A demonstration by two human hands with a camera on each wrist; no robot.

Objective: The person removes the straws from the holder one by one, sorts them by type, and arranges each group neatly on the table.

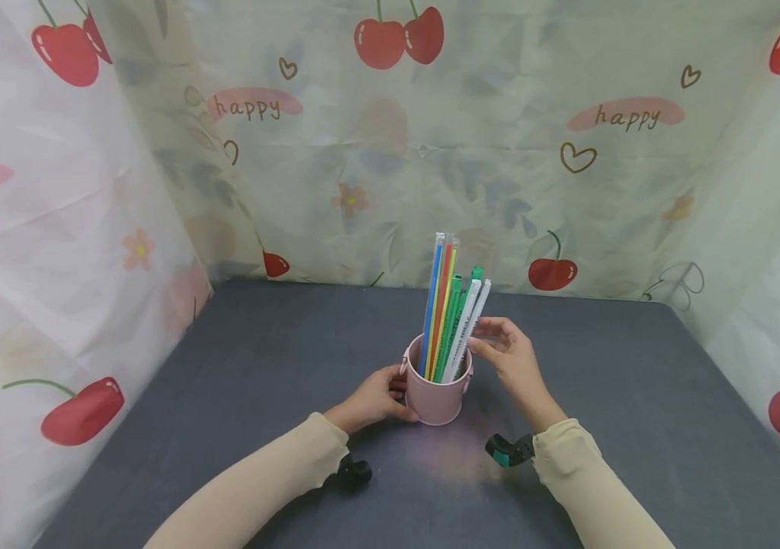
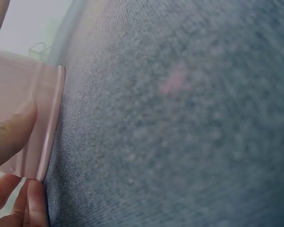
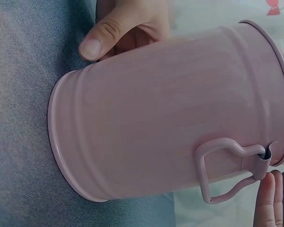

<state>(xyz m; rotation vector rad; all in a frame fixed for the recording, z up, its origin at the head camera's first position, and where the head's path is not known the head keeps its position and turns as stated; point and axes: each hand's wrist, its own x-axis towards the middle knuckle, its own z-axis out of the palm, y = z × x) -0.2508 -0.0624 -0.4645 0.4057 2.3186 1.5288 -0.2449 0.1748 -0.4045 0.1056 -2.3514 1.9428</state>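
A pink metal bucket (image 1: 434, 402) with small side handles (image 3: 206, 172) stands upright on the dark tabletop. Blue, red and yellow sticks (image 1: 441, 305), green pens (image 1: 454, 324) and white pens (image 1: 465, 328) lean inside it. My left hand (image 1: 379, 400) holds the bucket low on its left side, thumb in front and fingers behind, as the left wrist view also shows at the bucket wall (image 2: 45, 109). My right hand (image 1: 509, 358) is at the rim's right side, beside the white pens. Its fingers (image 3: 266, 201) look straight near the handle; whether they touch the pens is unclear.
The dark table (image 1: 280, 335) extends on both sides of the bucket. A cherry-print curtain (image 1: 321, 168) hangs behind it and along both sides. Black wrist cameras, one at the left cuff (image 1: 355, 473) and one at the right (image 1: 508, 451), sit low over the table.
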